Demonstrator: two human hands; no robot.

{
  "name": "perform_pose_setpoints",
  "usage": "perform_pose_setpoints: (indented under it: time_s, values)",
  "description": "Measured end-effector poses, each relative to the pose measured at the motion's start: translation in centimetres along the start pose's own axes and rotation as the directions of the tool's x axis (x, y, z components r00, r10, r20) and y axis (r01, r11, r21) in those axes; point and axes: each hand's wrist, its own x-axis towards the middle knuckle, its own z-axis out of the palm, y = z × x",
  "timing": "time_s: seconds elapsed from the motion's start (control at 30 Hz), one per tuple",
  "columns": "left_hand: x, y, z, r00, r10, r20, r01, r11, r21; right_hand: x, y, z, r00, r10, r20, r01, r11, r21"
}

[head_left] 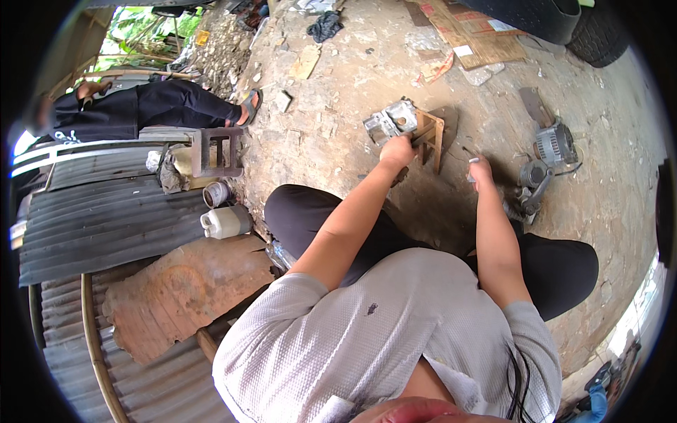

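Observation:
A grey cast-metal housing (392, 121) with openings in it rests against a small wooden stand (438, 137) on the ground in front of me. My left hand (398, 151) is closed at the housing's near edge, and its fingers are partly hidden. Right of the stand, my right hand (480, 171) is closed round a thin tool (467, 151), whose dark tip points toward the stand. The tool's kind is too small to make out. Farther right lie a round finned motor part (555, 146) and a smaller metal assembly (534, 175).
At the left stand a hollow block (217, 152), a tin can (216, 193) and a white jug (227, 222) beside corrugated sheets (113, 218). A person in dark clothes (169, 104) is at the far left. Flattened cardboard (479, 39) and a tyre (599, 35) lie far right.

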Motion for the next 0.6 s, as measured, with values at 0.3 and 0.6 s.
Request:
perform_pose_setpoints:
  time_s: [0.3,0.6]
  values:
    - [0.2,-1.1,0.7,1.000,-0.018,-0.021,0.016,0.995,-0.095,2.6,2.7,-0.4,0.984,-0.083,-0.155,0.090,0.995,0.041]
    - [0.7,-6.3,2.0,0.989,-0.092,-0.116,0.061,0.967,-0.249,-0.3,0.7,0.3,0.996,-0.038,-0.086,0.057,0.971,0.231]
